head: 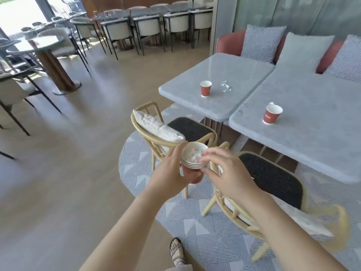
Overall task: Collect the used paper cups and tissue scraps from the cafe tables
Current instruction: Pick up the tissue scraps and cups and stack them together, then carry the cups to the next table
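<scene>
- The stack of paper cups (193,162) is upright, mouth up, with tissue scraps (192,154) inside, held just in front of the wooden chair (156,132).
- Left hand (173,171): fingers (192,176) curled round the stack's base.
- Right hand (226,171): bent fingers (207,154) touch the rim; I cannot tell whether they pinch it.
- Beyond the chair, two red cups (205,88) (272,114) stand upright on tables (224,63).

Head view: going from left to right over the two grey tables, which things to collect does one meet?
left red cup on the left table → tissue scraps on the same table → right red cup on the right table.
</scene>
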`<state>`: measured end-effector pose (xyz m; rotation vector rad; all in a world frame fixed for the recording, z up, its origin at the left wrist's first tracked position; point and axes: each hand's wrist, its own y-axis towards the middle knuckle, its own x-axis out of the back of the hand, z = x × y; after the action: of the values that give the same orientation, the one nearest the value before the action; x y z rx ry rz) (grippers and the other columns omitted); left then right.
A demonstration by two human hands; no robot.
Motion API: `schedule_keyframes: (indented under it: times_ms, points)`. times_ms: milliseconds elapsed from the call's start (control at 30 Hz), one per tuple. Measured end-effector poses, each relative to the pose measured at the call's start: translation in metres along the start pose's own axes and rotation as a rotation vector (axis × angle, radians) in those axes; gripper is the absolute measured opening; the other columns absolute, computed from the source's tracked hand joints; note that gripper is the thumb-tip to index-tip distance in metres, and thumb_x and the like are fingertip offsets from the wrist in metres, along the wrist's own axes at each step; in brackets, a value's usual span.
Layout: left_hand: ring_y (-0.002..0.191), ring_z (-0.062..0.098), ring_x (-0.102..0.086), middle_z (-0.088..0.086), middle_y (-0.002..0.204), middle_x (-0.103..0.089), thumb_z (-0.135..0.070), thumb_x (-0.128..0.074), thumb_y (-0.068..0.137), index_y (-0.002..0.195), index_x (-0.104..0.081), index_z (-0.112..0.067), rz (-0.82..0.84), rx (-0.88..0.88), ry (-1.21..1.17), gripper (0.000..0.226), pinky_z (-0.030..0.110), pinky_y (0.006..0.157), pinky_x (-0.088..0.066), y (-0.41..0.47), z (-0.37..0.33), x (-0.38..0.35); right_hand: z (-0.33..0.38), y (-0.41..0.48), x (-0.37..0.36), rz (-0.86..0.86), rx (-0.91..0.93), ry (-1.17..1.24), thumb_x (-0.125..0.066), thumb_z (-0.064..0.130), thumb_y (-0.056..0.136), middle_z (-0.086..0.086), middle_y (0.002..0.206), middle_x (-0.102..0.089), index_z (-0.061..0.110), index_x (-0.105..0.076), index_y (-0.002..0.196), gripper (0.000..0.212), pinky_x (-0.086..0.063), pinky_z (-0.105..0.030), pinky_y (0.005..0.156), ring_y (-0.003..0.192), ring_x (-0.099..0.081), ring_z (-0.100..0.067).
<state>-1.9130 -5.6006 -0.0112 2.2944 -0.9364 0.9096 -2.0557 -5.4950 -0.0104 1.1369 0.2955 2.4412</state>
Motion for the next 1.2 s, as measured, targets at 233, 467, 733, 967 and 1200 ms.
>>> schedule_keyframes:
  times_ms: [233, 467, 733, 967, 1200]
  points:
    - [0.096, -0.007, -0.042, -0.009, 0.13, -0.048, -0.059, -0.062, 0.06, 0.135, -0.03, -0.03, 0.083, -0.087, 0.002, 0.087, 0.001, 0.068, -0.032, 0.114, 0.03, 0.002, -0.043, 0.079, -0.002, -0.087, -0.1, -0.049, -0.071, 0.014, 0.077, 0.012, 0.107, -0.06, 0.023, -0.069, 0.093, 0.018, -0.046, -0.036, 0.086, 0.098, -0.055, -0.007]
    - [0.104, 0.009, -0.054, -0.011, 0.124, -0.048, -0.053, -0.076, 0.061, 0.132, -0.033, -0.032, 0.211, -0.114, -0.012, 0.086, 0.023, 0.077, -0.042, 0.191, 0.039, -0.045, -0.104, 0.095, 0.009, -0.136, -0.273, -0.048, -0.069, 0.012, 0.078, 0.015, 0.109, -0.057, 0.027, -0.066, 0.097, 0.025, -0.045, -0.021, 0.086, 0.099, -0.053, 0.0]
    - [0.101, 0.009, -0.055, -0.012, 0.121, -0.048, -0.055, -0.073, 0.064, 0.127, -0.035, -0.036, 0.35, -0.164, 0.006, 0.077, 0.025, 0.079, -0.045, 0.281, 0.011, -0.116, -0.193, 0.121, 0.054, -0.203, -0.392, -0.069, -0.067, 0.013, 0.08, 0.013, 0.104, -0.058, 0.025, -0.065, 0.096, 0.02, -0.045, -0.02, 0.081, 0.097, -0.054, -0.002]
    - [0.105, 0.019, -0.056, -0.006, 0.129, -0.044, -0.054, -0.073, 0.065, 0.135, -0.032, -0.027, 0.394, -0.148, 0.099, 0.086, 0.029, 0.078, -0.045, 0.36, 0.0, -0.174, -0.272, 0.144, 0.1, -0.25, -0.515, -0.104, -0.065, 0.007, 0.081, 0.003, 0.107, -0.06, 0.015, -0.066, 0.1, 0.02, -0.045, -0.026, 0.086, 0.102, -0.056, -0.013]
    - [0.103, 0.025, -0.056, -0.002, 0.131, -0.039, -0.042, -0.075, 0.068, 0.136, -0.028, -0.024, 0.493, -0.214, 0.132, 0.085, 0.035, 0.075, -0.047, 0.415, 0.0, -0.228, -0.325, 0.135, 0.135, -0.309, -0.649, -0.193, -0.064, 0.005, 0.08, 0.002, 0.108, -0.06, 0.016, -0.066, 0.1, 0.022, -0.045, -0.026, 0.086, 0.101, -0.056, -0.013]
